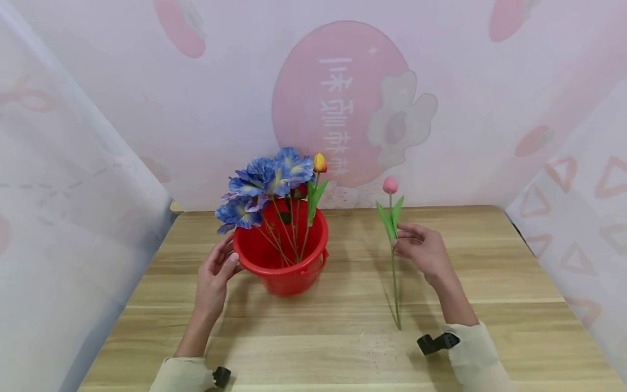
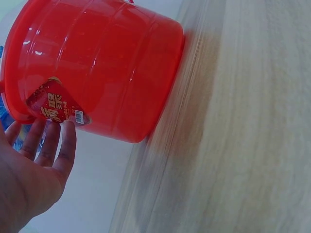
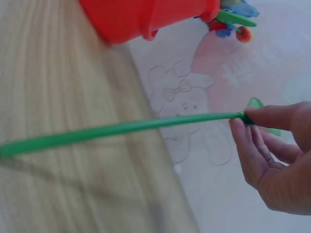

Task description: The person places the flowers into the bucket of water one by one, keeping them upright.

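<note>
A red bucket (image 1: 289,280) stands on the wooden table, left of the middle. Several blue artificial flowers (image 1: 259,182), a yellow-and-red tulip (image 1: 319,163) and a partly hidden red flower (image 1: 301,190) lean inside it. My left hand (image 1: 215,272) touches the bucket's outer left side near the rim; in the left wrist view its fingers (image 2: 65,148) are nearly straight beside the label (image 2: 56,102). To the right, my right hand (image 1: 423,253) pinches a pink artificial tulip (image 1: 390,185) by its stem, near the green leaves. The tulip is upright, its stem hanging below the fingers.
The wooden table (image 1: 343,326) reaches back to a pale printed cloth backdrop (image 1: 220,109). Cloth side walls (image 1: 49,190) stand to the left and right. The bucket's red handle (image 1: 320,264) hangs on its right side. Dark wrist devices (image 1: 437,343) sit at the sleeves.
</note>
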`<state>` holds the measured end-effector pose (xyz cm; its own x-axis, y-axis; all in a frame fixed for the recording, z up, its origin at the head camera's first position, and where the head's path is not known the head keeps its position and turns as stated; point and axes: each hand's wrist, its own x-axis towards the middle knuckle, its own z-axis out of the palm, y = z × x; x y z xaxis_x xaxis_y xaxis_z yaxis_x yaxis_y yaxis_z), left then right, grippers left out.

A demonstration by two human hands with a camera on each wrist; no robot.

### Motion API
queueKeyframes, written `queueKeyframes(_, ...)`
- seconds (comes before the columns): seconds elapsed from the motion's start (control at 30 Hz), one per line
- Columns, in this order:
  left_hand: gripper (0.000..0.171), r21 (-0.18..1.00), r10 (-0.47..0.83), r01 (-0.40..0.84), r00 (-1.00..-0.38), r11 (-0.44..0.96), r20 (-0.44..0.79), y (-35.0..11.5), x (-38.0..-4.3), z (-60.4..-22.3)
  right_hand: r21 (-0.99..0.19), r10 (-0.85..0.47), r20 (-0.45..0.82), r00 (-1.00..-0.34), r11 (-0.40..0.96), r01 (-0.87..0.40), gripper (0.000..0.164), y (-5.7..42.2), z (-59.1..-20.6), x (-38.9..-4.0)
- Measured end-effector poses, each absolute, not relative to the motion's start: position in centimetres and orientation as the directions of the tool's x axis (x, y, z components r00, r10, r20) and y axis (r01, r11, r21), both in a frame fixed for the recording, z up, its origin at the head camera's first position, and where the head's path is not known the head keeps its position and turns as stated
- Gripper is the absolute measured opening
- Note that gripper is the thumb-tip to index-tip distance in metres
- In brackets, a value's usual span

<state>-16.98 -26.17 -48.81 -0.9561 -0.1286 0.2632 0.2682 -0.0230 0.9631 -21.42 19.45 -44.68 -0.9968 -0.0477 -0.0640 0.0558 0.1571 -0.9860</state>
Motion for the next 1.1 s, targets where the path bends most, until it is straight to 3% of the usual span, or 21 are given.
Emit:
queueKeyframes(0.17, 0.049, 0.963, -0.13, 0.269, -0.955, -0.015, 0.265, -25.9, -17.0, -48.8, -0.998, -0.032, -0.022, -0.999, 0.062, 0.02, 0.055, 19.7, -43.7, -21.2)
queueKeyframes(0.57, 0.05, 0.966, -0.137, 0.256, -0.958, -0.021, 0.251, -26.0, -16.9, -48.9, -0.999, -0.021, 0.034, -0.999, 0.015, -0.034, 0.056, 18.8, -41.0, -21.8)
queueKeyframes(1.1, 0.049, 0.963, -0.138, 0.269, -0.955, -0.031, 0.263, -26.0, -17.0, -49.0, -0.947, 0.042, 0.213, -0.976, -0.238, -0.217, 0.039, 14.1, -35.4, -23.4)
